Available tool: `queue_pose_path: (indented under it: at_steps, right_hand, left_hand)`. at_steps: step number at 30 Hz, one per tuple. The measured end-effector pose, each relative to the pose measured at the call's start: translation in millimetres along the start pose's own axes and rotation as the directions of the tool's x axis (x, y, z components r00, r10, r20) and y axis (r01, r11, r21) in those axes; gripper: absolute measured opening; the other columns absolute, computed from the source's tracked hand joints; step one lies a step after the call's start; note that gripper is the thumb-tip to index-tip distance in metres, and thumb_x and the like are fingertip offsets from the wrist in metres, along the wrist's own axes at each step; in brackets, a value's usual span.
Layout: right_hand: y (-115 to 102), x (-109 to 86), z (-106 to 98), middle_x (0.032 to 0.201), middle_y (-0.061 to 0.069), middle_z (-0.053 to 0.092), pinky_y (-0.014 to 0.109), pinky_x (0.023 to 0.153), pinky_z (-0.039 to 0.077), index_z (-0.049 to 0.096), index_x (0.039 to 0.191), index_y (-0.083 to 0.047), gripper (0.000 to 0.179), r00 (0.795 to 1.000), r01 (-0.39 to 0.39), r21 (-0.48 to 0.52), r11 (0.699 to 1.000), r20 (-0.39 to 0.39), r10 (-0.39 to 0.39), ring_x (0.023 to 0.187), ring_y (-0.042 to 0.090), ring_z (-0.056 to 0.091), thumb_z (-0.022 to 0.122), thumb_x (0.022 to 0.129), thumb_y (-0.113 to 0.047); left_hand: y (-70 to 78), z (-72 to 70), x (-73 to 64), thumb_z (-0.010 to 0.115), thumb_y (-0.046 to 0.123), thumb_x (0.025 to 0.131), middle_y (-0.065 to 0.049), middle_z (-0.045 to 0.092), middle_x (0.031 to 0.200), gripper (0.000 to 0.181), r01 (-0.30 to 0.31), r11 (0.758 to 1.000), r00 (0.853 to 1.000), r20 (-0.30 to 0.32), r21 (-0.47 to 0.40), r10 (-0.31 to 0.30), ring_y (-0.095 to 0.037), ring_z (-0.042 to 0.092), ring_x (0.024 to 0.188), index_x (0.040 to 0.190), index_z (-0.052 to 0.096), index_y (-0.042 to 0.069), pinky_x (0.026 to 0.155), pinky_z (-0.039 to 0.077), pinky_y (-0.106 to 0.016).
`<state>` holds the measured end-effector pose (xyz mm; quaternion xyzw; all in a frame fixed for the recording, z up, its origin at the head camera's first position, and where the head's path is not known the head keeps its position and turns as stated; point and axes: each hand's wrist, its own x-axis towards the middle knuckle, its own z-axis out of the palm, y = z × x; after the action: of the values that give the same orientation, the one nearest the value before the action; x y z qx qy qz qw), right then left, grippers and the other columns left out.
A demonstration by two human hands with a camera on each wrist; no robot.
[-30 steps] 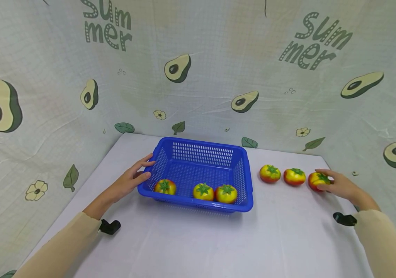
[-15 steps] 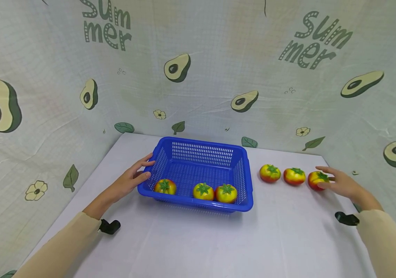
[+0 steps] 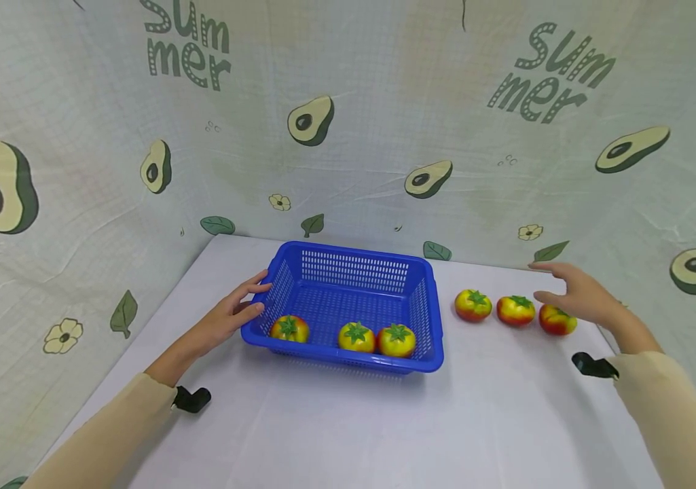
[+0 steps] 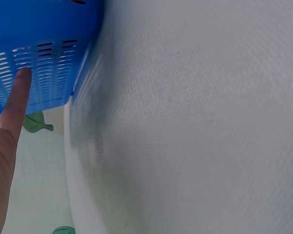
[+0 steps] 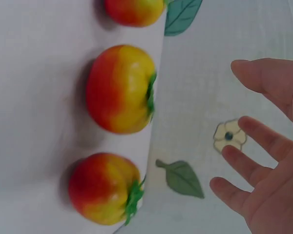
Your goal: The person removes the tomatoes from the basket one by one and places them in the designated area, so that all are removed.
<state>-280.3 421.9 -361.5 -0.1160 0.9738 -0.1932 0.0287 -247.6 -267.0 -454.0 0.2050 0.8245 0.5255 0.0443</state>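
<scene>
My left hand (image 3: 225,320) rests at the left end of a blue perforated basket (image 3: 341,362), its fingertips at the rim. In the left wrist view one straight finger (image 4: 15,105) lies against the slotted wall. Three red-and-yellow tomatoes with green leafy tops sit inside along the near side: a left one (image 3: 289,329), a middle one (image 3: 356,337) and a right one (image 3: 396,341). My right hand (image 3: 586,297) holds nothing and hovers with spread fingers over the rightmost tomato (image 3: 557,322) of three on the table. Beside that one lie another tomato (image 3: 515,312) and a third (image 3: 472,306).
A white-covered table (image 3: 348,428) bears everything. Pale cloth walls (image 3: 372,122) printed with avocados, leaves and lettering stand at the back and both sides. Black straps with small mounts (image 3: 191,399) sit at the wrists over beige sleeves.
My right hand has come away from the rightmost tomato, rising and shifting left with its fingers spread. That tomato stays on the table. My left hand keeps its place at the basket.
</scene>
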Motion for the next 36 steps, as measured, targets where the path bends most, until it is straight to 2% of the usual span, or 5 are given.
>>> queue_pose_path:
  at_steps: [8, 14, 21, 29, 36]
  right_hand:
    - [-72.1, 20.4, -3.7, 0.161, 0.029, 0.04, 0.078, 0.106, 0.041, 0.048, 0.157, -0.009, 0.067, 0.989, 0.149, 0.032, 0.988, -0.028, -0.148, 0.14, 0.057, 0.041, 0.077, 0.099, -0.024]
    - [-120.3, 40.0, 2.8, 0.16, 0.025, 0.044, 0.072, 0.106, 0.047, 0.049, 0.157, -0.01, 0.064, 0.968, 0.249, 0.1, 0.963, 0.002, -0.25, 0.142, 0.053, 0.044, 0.077, 0.099, -0.018]
    - [-166.0, 61.5, 19.9, 0.16, 0.02, 0.046, 0.064, 0.106, 0.052, 0.049, 0.158, -0.015, 0.064, 0.945, 0.307, 0.173, 0.936, 0.062, -0.321, 0.142, 0.046, 0.048, 0.076, 0.1, -0.014]
    - [-206.6, 83.2, 44.6, 0.158, 0.02, 0.048, 0.06, 0.104, 0.056, 0.052, 0.157, -0.014, 0.063, 0.908, 0.374, 0.193, 0.907, 0.125, -0.401, 0.138, 0.046, 0.054, 0.076, 0.098, -0.018]
    - [-242.7, 96.2, 63.4, 0.159, 0.019, 0.05, 0.063, 0.112, 0.047, 0.053, 0.155, -0.009, 0.064, 0.852, 0.45, 0.221, 0.865, 0.184, -0.49, 0.137, 0.044, 0.054, 0.077, 0.097, -0.018]
  left_hand:
    - [-0.9, 0.1, 0.5, 0.054, 0.025, 0.112, -0.007, 0.013, 0.179, 0.048, -0.003, 1.0, 1.0, 0.003, -0.001, 0.003, -0.046, 0.011, 0.163, 0.158, 0.047, 0.011, 0.123, 0.022, -0.071]
    - [-1.5, 0.2, 1.9, 0.054, 0.024, 0.112, -0.007, 0.014, 0.179, 0.047, -0.011, 1.0, 1.0, 0.004, -0.001, 0.011, -0.046, 0.011, 0.163, 0.157, 0.047, 0.011, 0.124, 0.022, -0.071]
    - [-1.4, 0.0, 0.5, 0.054, 0.024, 0.112, -0.008, 0.013, 0.179, 0.047, -0.007, 1.0, 1.0, 0.003, 0.0, 0.007, -0.046, 0.011, 0.163, 0.157, 0.047, 0.009, 0.123, 0.022, -0.071]
    - [1.0, -0.8, 0.0, 0.054, 0.025, 0.112, -0.007, 0.012, 0.179, 0.049, -0.003, 1.0, 1.0, 0.008, -0.006, 0.003, -0.047, 0.012, 0.162, 0.157, 0.046, 0.008, 0.123, 0.023, -0.071]
    - [1.5, -0.8, -0.5, 0.054, 0.025, 0.112, -0.006, 0.013, 0.179, 0.048, 0.003, 1.0, 1.0, 0.002, -0.001, -0.003, -0.046, 0.011, 0.163, 0.157, 0.047, 0.01, 0.123, 0.024, -0.071]
